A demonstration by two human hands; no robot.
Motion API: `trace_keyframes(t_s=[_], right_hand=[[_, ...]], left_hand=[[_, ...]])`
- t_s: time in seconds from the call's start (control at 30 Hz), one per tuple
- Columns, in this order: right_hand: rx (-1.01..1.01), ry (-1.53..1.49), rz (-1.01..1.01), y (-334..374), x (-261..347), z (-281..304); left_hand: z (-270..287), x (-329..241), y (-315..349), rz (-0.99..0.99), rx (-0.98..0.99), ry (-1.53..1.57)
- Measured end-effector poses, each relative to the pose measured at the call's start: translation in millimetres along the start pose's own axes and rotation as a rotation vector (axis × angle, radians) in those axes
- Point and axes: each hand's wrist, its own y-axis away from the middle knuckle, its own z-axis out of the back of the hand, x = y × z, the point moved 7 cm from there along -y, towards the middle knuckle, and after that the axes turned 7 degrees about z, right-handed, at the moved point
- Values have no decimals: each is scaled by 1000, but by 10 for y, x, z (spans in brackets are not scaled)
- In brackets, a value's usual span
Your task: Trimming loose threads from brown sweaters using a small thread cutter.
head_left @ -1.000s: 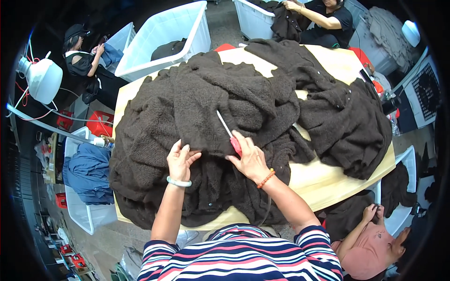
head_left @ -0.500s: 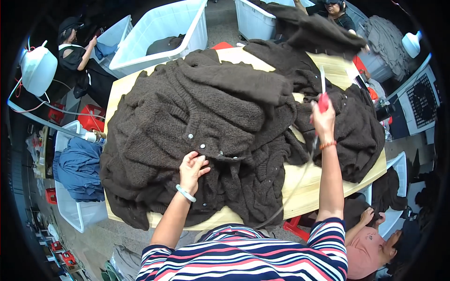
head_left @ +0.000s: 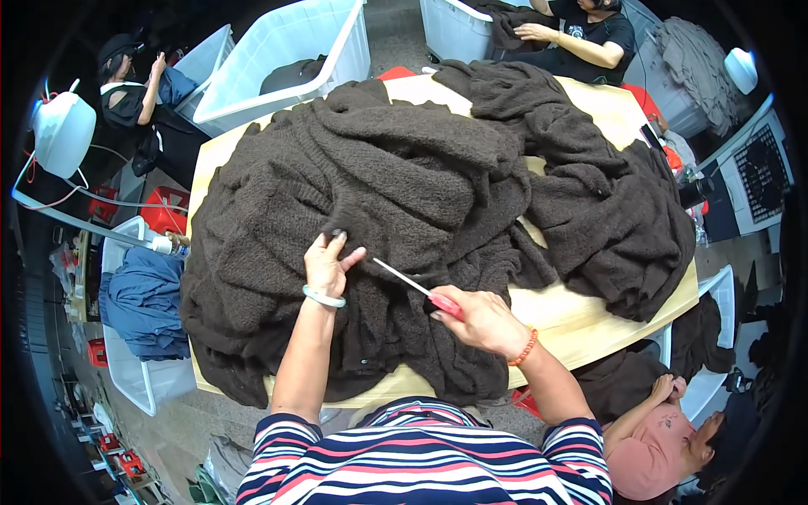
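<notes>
A dark brown knit cardigan [head_left: 404, 168] lies in thick folds on top of a heap on the table. My left hand [head_left: 326, 268] pinches a ribbed edge of it, fingertips pressed together at the knit. My right hand [head_left: 484, 321] is wrapped round the red handle of a tool with a long thin metal shaft [head_left: 402, 276], much like a screwdriver. The shaft points up and left toward my left hand, its tip a little to the right of the thumb. What the left fingertips cover is hidden.
More brown knitwear [head_left: 602, 210] lies at the right of the pale wooden table [head_left: 539, 316]. White bins [head_left: 278, 59] stand beyond it; a bin with blue garments [head_left: 143, 295] stands left. White lamps [head_left: 63, 135] flank the table. Other people sit around, one person [head_left: 589, 42] handling brown cloth.
My right hand has swung down and left with the red-handled tool, toward my left hand. The left hand has risen slightly; the white buttons beside it no longer show. Brown cloth at the far right has settled.
</notes>
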Motion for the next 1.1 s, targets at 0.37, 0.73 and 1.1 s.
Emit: trace_keyframes(t_s=[0.37, 0.73, 1.1], right_hand=[[101, 26, -30, -135, 75, -93], [20, 14, 4, 25, -43, -12], [8, 58, -76, 324, -226, 33]], left_hand=[[123, -49, 63, 105, 43, 76], [-100, 221, 389, 104, -4, -5], [-151, 723, 574, 289, -112, 66]])
